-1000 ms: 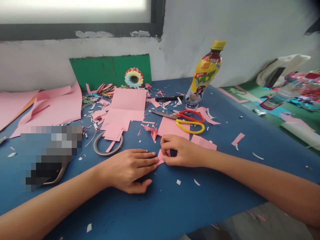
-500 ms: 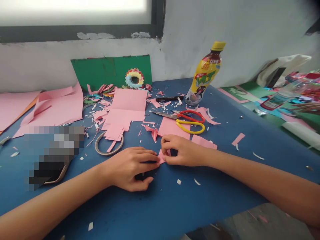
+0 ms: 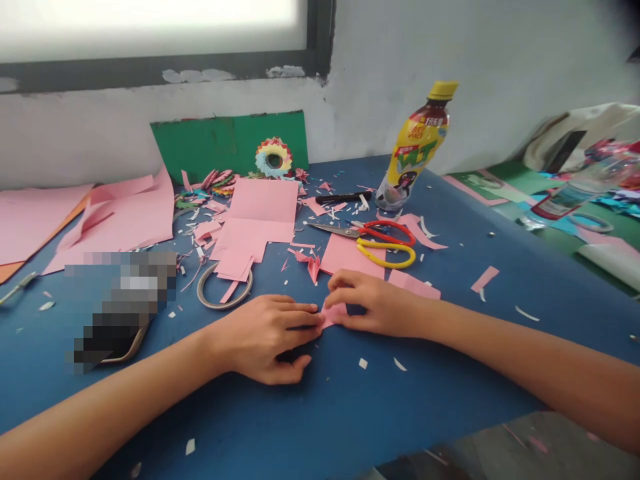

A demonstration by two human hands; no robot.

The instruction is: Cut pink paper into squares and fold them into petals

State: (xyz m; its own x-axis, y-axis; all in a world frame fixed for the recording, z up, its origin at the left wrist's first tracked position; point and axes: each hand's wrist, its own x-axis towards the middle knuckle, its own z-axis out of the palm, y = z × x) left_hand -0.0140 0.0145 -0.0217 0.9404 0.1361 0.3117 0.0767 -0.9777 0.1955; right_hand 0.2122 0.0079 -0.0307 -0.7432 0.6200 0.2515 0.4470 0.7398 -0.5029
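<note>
A small piece of pink paper (image 3: 334, 315) lies on the blue table between my hands. My left hand (image 3: 270, 337) rests palm down, fingers stretched out, its fingertips pressing on the paper's left end while the thumb sits apart. From the other side, my right hand (image 3: 375, 303) bends its fingers and thumb around the paper's right part; a gap shows between them. Just beyond the paper stands a small folded pink paper piece (image 3: 313, 267). Scissors (image 3: 385, 241) with one red and one yellow handle lie partly on a pink sheet (image 3: 350, 257) past my right hand.
A phone (image 3: 120, 343), partly blurred, lies left of a tape roll (image 3: 203, 293). Pink sheets (image 3: 265, 200) and paper scraps spread behind. A yellow-capped drink bottle (image 3: 415, 153) and a black marker (image 3: 344, 198) stand and lie farther back. A folded-paper ring (image 3: 273, 159) leans against green card (image 3: 215, 143).
My right thumb has drawn back a little from the left fingertips, so more of the small pink paper shows. The whole view has shifted slightly; my left hand keeps its place.
</note>
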